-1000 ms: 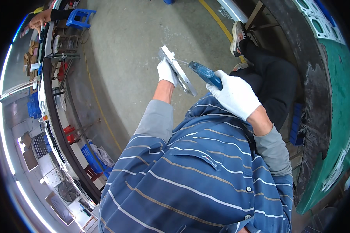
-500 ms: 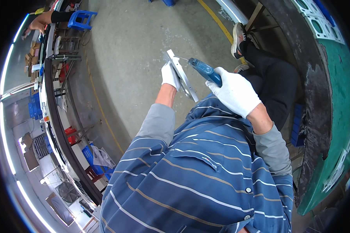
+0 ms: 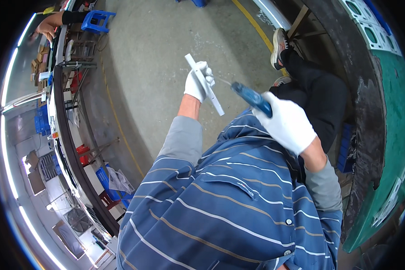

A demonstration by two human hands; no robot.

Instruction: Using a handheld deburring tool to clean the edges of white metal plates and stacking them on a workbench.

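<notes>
My left hand (image 3: pixel 197 83), in a white glove, grips a narrow white part (image 3: pixel 205 86) with small holes along its edge. The part stands tilted, seen nearly edge-on, its upper end leaning left, with fingers curled over its far side. My right hand (image 3: pixel 289 122), also gloved, is closed around the blue handle of a deburring tool (image 3: pixel 252 98). A thin metal blade reaches from the handle toward the part; its blurred tip shows a gap from it. Both hands are out in front of my striped shirt, over the floor.
At the right is a dark-edged bench (image 3: pixel 366 112) with a green top, bearing white plates with round openings (image 3: pixel 372 35). My legs in black trousers (image 3: pixel 321 87) extend beside it. A blue stool (image 3: pixel 97 21) stands far left, near another person's arm (image 3: pixel 51 24) at a long workbench.
The white part has turned to show its narrow edge, and the left fingers now show around it. My right hand has drawn the tool rightward and nearer, its blade away from the part.
</notes>
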